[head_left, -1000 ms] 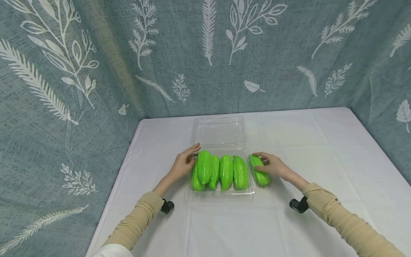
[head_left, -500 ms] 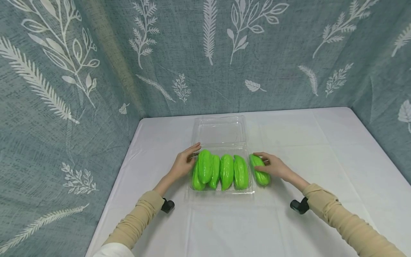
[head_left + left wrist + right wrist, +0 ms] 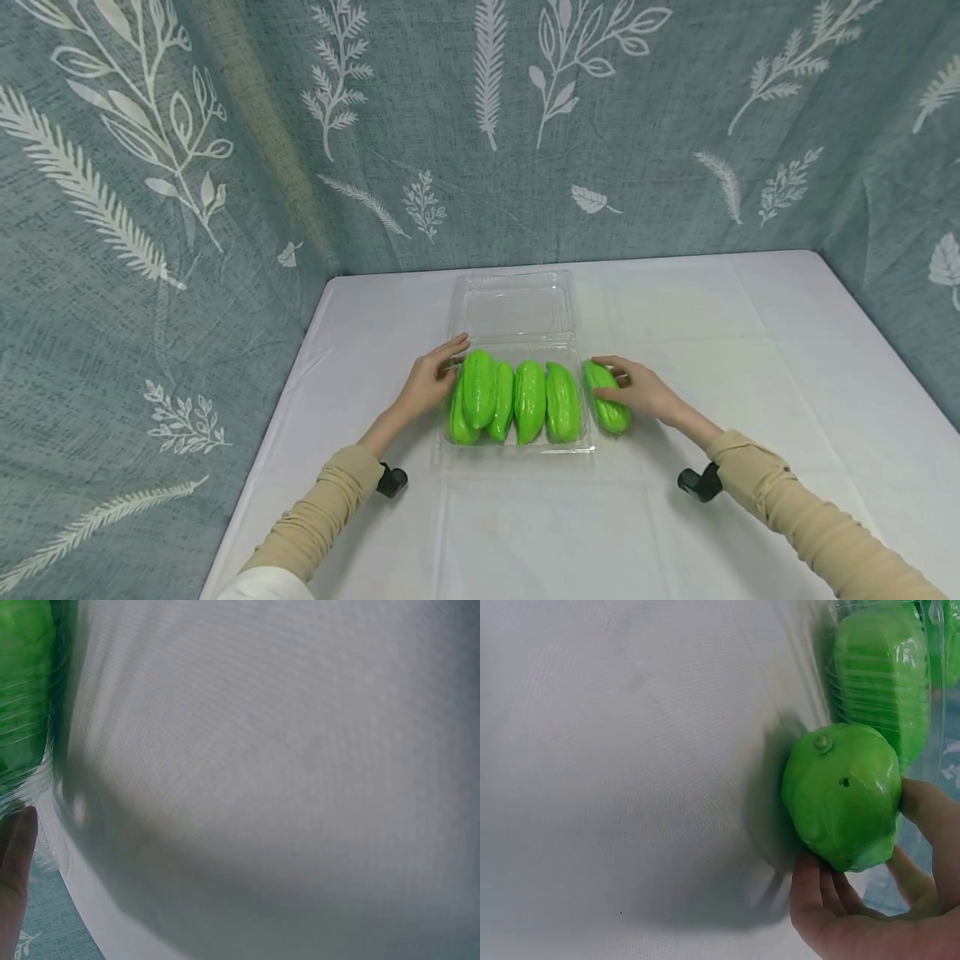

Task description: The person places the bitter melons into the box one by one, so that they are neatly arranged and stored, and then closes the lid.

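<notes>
A clear plastic clamshell box (image 3: 525,450) lies open on the table, holding several long, glossy green bitter melons (image 3: 530,404) side by side. One of them leans on top of the others at the left. Just outside the box's right wall, my right hand (image 3: 641,387) grips another bitter melon (image 3: 609,408). In the right wrist view, thumb and fingers curve around that bitter melon (image 3: 844,799), and its stem end faces the camera. My left hand (image 3: 427,383) rests at the box's left wall, fingers extended. A fingertip (image 3: 26,825) shows beside the ribbed plastic in the left wrist view.
The box's lid (image 3: 512,306) is folded back flat toward the far edge. A white cloth (image 3: 555,533) covers the table, and a blue-green curtain (image 3: 450,125) with white leaf prints stands behind and at both sides. Black wrist cameras (image 3: 700,481) hang under the sleeves.
</notes>
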Demonstrator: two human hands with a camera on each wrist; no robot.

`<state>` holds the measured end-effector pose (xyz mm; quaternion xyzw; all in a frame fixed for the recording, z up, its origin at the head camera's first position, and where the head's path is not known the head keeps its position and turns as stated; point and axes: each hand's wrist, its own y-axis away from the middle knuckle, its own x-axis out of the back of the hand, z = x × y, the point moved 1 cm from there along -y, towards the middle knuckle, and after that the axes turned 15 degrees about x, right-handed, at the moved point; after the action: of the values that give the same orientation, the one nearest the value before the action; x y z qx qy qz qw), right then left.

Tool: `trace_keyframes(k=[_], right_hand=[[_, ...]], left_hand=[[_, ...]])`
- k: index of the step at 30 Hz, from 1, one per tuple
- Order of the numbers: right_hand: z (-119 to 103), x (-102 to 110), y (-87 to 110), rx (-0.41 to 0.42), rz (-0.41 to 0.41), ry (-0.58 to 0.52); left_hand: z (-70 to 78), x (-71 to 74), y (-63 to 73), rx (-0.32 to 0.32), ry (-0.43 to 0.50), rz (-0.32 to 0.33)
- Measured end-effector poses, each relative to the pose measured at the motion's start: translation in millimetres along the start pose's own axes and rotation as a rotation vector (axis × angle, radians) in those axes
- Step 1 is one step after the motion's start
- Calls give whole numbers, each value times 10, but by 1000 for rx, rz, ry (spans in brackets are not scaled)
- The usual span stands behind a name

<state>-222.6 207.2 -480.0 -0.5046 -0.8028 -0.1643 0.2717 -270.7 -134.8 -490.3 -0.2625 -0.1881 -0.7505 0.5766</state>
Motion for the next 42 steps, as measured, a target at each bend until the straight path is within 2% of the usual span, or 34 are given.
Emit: trace_keyframes(k=[10,25,32,42], right_hand=[[24,-25,9,-1,20,-13],[27,-32,9,-17,46,-11],[-6,42,10,1,64,15],[-81,247,16,6,108,30]], left_hand=[[1,1,-7,-7,-26,7],[8,-5,-4,-5,-18,9],[12,3,-1,12,-13,2],[-11,-3,-15,-6,-12,7]])
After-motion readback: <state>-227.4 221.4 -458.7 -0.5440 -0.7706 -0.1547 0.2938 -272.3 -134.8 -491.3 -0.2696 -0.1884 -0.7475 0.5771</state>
